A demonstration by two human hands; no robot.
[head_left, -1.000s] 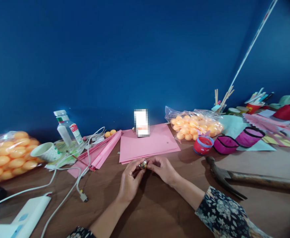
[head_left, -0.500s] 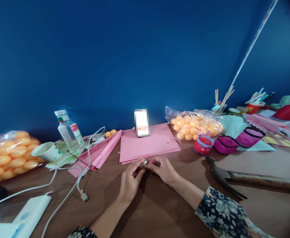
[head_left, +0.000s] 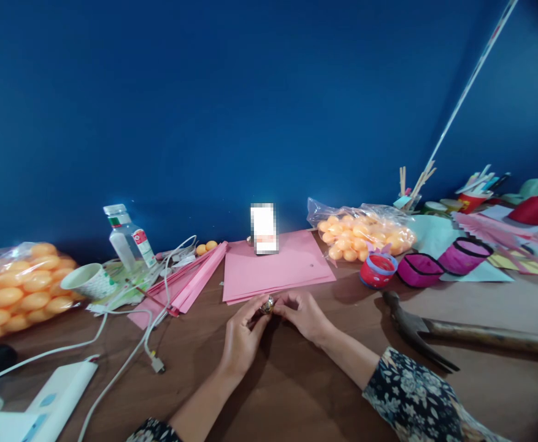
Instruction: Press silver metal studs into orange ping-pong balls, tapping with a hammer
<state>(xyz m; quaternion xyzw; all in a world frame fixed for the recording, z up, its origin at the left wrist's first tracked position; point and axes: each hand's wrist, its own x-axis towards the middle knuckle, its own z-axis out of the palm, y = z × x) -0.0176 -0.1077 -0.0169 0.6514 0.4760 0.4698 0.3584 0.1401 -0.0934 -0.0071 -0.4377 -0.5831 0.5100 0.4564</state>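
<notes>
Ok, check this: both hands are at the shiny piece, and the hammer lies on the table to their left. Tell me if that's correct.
Wrong side. The left hand and right hand are at the shiny piece, but the head view shows the hammer on the table to their right.

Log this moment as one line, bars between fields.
left hand: holding small shiny object | right hand: beside it, contact unclear | pink paper: beyond hands | hammer: on table, right
</notes>
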